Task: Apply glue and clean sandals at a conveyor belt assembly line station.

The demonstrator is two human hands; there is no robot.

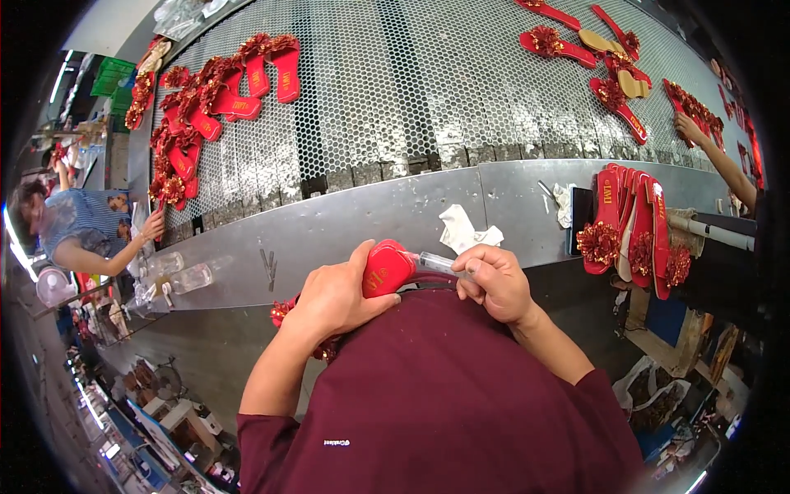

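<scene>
Perforated grey metal surface (362,90): brightly lit, whitish patches between darker bands
Smooth grey metal ledge (329,222): soft, diffuse sheen
White light tubes (18,253): burnt out, bent near the left rim
Rounded red sole (391,262): sharp, evenly lit
Plain maroon cloth shirt (461,387): dark, folds faint
Left background: dimmer, soft, stretched
Corners: black, fisheye curve

The held slipper (387,272) is red, lettered in gold; the shirt (461,403) is maroon, the worktop (346,239) grey, the mesh (366,90) silvery in a honeycomb pattern, the cloth (466,233) white, the crate (113,77) green.
</scene>
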